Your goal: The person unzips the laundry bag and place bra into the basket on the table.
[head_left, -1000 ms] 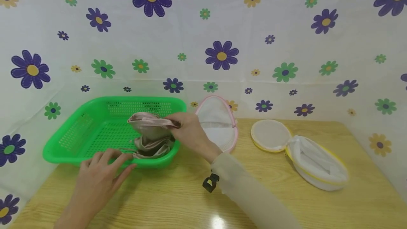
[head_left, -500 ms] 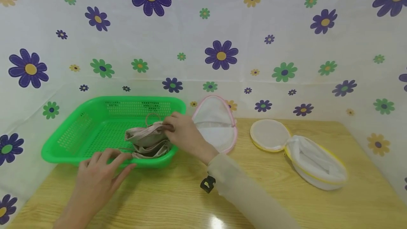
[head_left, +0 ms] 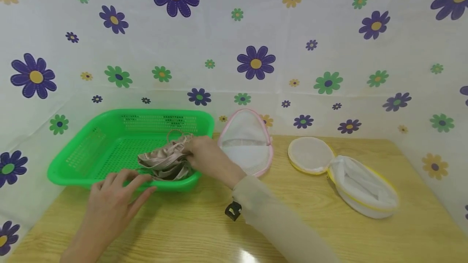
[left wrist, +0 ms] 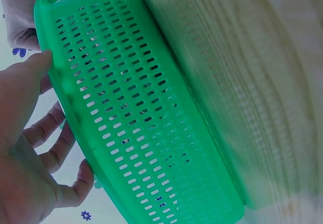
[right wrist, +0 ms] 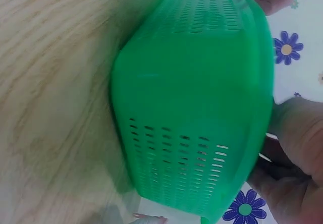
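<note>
A green perforated plastic basket (head_left: 91, 135) stands at the left of the table. Inside its near right corner lies a crumpled, dusty-pink satin garment (head_left: 162, 158) with a thin looped strap showing. My right hand (head_left: 208, 156) reaches over the basket's right rim and grips the garment's right side, its fingertips hidden among the folds. At the near rim, my left hand (head_left: 113, 196) holds the basket, fingers bent over the edge and thumb outside. The left wrist view shows the left thumb (left wrist: 38, 65) right at the rim, with the fingers on the inner side.
Behind my right wrist a pink-trimmed white mesh laundry bag (head_left: 246, 155) lies unzipped. Farther right is a yellow-trimmed mesh bag (head_left: 365, 192) with its round lid (head_left: 310, 155) folded back. A flowered white sheet (head_left: 285, 60) hangs behind the wooden table (head_left: 190, 230).
The right hand has moved down and slightly left, lowering the garment's raised edge into a bunched heap in the basket. The left hand stays on the rim.
</note>
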Motion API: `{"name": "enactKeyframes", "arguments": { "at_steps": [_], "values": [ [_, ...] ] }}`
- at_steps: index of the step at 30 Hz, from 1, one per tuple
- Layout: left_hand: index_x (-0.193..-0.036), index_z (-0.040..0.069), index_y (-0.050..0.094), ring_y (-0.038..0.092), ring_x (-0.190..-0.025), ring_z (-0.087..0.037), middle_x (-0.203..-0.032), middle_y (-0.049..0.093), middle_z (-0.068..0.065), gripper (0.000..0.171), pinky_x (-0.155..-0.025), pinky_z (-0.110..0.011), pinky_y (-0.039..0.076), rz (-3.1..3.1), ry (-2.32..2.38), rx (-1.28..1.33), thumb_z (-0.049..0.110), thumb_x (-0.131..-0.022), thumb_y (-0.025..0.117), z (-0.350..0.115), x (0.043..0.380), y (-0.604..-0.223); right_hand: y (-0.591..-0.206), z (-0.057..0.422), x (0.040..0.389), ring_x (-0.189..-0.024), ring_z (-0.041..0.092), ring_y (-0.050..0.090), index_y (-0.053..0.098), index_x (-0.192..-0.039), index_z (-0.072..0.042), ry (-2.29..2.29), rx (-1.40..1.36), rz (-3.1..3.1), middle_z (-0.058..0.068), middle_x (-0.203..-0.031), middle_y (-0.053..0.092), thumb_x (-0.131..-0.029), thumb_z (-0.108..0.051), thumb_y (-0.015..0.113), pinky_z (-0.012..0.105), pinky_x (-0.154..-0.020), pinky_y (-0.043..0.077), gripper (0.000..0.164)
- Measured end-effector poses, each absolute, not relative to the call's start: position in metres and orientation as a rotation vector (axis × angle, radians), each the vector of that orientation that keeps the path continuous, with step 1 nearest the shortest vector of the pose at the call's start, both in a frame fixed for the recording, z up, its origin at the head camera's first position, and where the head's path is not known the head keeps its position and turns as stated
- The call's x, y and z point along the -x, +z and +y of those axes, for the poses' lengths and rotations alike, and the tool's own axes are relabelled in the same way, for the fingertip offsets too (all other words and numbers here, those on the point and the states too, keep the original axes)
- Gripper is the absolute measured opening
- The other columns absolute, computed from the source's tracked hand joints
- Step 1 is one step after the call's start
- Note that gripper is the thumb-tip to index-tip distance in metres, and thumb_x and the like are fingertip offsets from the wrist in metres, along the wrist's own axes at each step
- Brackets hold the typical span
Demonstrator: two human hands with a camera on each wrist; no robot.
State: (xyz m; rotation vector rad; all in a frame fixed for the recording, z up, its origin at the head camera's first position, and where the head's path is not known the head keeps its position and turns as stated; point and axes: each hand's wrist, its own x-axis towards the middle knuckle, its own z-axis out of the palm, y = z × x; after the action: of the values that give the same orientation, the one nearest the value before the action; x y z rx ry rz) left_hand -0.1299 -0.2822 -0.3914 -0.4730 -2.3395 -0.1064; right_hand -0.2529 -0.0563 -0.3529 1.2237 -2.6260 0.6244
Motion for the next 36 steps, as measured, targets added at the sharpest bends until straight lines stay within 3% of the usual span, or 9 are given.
{"name": "enactKeyframes", "arguments": {
  "at_steps": [3, 7, 10, 16, 26, 36],
  "values": [
    [-0.105, 0.020, 0.073, 0.067, -0.083, -0.042, -0.100, 0.068, -0.011, 0.069, -0.061, -0.060, 0.050, -2.340, -0.115, 0.471, 0.069, -0.103, 0.023, -0.282, 0.131, -0.392, -0.350, -0.052, 0.252, -0.092, 0.011, 0.070, 0.078, -0.113, -0.010, 0.673, -1.263, -2.631, 0.001, -0.109, 0.079, -0.095, -0.008, 0.069, 0.013, -0.077, 0.053, 0.020],
    [-0.102, 0.019, 0.073, 0.067, -0.081, -0.041, -0.097, 0.069, -0.011, 0.068, -0.059, -0.059, 0.049, -2.310, -0.115, 0.476, 0.068, -0.103, 0.026, -0.281, 0.132, -0.392, -0.333, -0.031, 0.244, -0.110, 0.015, 0.071, 0.075, -0.119, -0.009, 0.722, -1.293, -2.593, 0.003, -0.120, 0.076, -0.096, -0.009, 0.068, 0.022, -0.092, 0.056, 0.024],
    [-0.101, 0.019, 0.073, 0.067, -0.080, -0.041, -0.096, 0.069, -0.012, 0.068, -0.057, -0.059, 0.048, -2.294, -0.103, 0.484, 0.068, -0.103, 0.027, -0.282, 0.134, -0.391, -0.317, -0.003, 0.236, -0.113, 0.017, 0.072, 0.074, -0.119, -0.008, 0.724, -1.302, -2.517, 0.004, -0.121, 0.076, -0.096, -0.009, 0.069, 0.028, -0.097, 0.056, 0.024],
    [-0.101, 0.019, 0.072, 0.068, -0.082, -0.042, -0.096, 0.068, -0.011, 0.067, -0.057, -0.059, 0.050, -2.306, -0.089, 0.504, 0.068, -0.104, 0.026, -0.284, 0.134, -0.390, -0.306, 0.076, 0.226, -0.105, 0.022, 0.074, 0.076, -0.109, -0.004, 0.686, -1.274, -2.377, 0.007, -0.108, 0.078, -0.091, -0.005, 0.074, 0.036, -0.093, 0.058, 0.019],
    [-0.103, 0.019, 0.073, 0.067, -0.083, -0.042, -0.098, 0.069, -0.011, 0.069, -0.059, -0.060, 0.050, -2.325, -0.110, 0.510, 0.068, -0.104, 0.024, -0.285, 0.132, -0.393, -0.339, 0.210, 0.202, -0.099, 0.031, 0.073, 0.075, -0.108, -0.003, 0.426, -0.952, -2.686, 0.010, -0.107, 0.078, -0.089, -0.006, 0.076, 0.047, -0.088, 0.059, 0.020],
    [-0.105, 0.019, 0.073, 0.067, -0.085, -0.042, -0.099, 0.068, -0.012, 0.071, -0.060, -0.060, 0.050, -2.339, -0.120, 0.515, 0.068, -0.103, 0.022, -0.284, 0.131, -0.392, -0.382, 0.277, 0.179, -0.091, 0.025, 0.072, 0.076, -0.103, -0.009, 0.172, -0.813, -2.858, 0.004, -0.100, 0.077, -0.082, -0.013, 0.082, 0.044, -0.081, 0.059, 0.022]
  ]
}}
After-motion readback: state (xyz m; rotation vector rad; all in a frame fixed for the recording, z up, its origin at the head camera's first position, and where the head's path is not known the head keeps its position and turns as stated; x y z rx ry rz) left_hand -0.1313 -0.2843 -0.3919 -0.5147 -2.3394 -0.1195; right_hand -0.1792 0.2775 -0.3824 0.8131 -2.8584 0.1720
